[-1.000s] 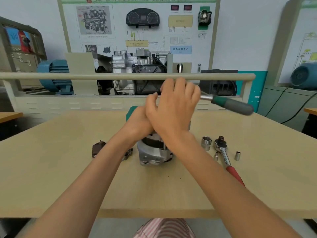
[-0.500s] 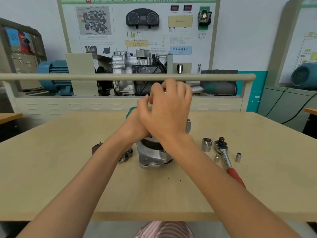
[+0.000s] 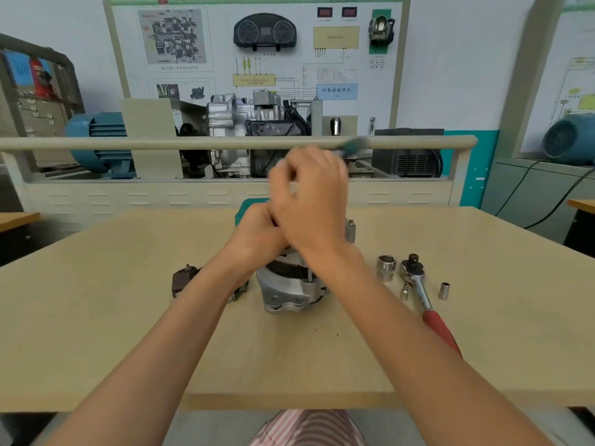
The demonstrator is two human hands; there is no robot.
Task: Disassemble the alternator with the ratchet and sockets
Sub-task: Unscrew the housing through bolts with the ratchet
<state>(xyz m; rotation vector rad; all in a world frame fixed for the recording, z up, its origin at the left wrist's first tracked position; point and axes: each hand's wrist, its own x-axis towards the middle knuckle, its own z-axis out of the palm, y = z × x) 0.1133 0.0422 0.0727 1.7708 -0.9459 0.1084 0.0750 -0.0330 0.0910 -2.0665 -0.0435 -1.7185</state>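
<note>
Your right hand (image 3: 309, 201) is motion-blurred; its grip on the green-handled ratchet (image 3: 352, 146), itself a smear, can't be made out. Your hands hide the alternator (image 3: 286, 291) top. Left hand (image 3: 257, 233) partly covered.

Auto-tech training workshop/classroom. Back wall has a teaching display board (image 3: 257, 59) w/ an instrument cluster (image 3: 264, 31), wiring diagram & printed labels. In front of it, a cutaway gearbox/engine unit (image 3: 254, 130) on a stand behind a rail (image 3: 161, 143), blue electric motors (image 3: 96, 140) at left & right. Plain wooden bench (image 3: 96, 317) w/ alternator (image 3: 289, 288), red-handled ratchet (image 3: 421, 291), loose sockets (image 3: 386, 268).
</note>
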